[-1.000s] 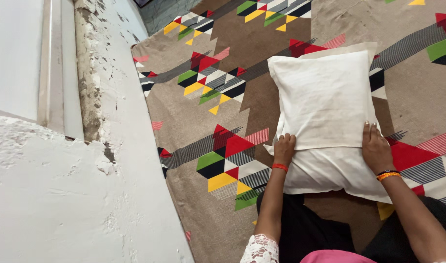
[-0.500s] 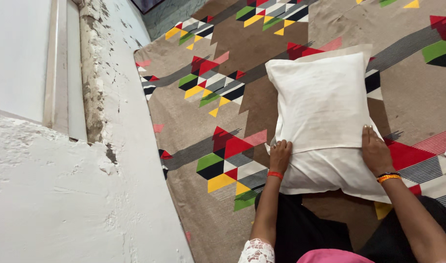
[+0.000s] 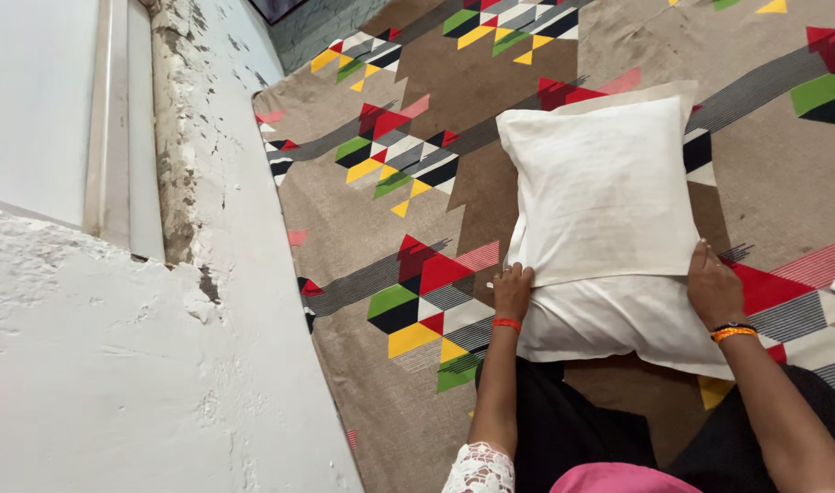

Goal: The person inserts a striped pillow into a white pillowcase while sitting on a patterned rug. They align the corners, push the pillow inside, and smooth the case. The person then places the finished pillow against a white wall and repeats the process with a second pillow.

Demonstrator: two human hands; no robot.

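A white plastered wall [image 3: 89, 365] fills the left side of the view, its paint flaking and cracked along a vertical edge near the top. To its right lies a bed covered with a brown bedsheet [image 3: 381, 228] printed with clusters of red, yellow, green, black and white triangles and grey stripes.

Right of centre, a white pillow [image 3: 618, 319] lies on the sheet, its near end close to the person's lap. A cream pillow cover [image 3: 600, 183] sits over the far part of the pillow, its open edge crossing the pillow's middle, so the near part of the pillow is still bare.

The left hand [image 3: 511, 290], with a red thread band at the wrist, is at the left side of the pillow, right where the cover's open edge ends. Its fingers are curled in a clenched grip on the edge of the cover.

Further right, the right hand [image 3: 714, 285], wearing black and orange bangles, rests at the right side of the pillow on the same open edge. Its fingers lie closed over the cover's edge, grasping it there.

At the near edge are the person's lace-trimmed sleeve [image 3: 480, 470], dark clothing and a patch of pink fabric.
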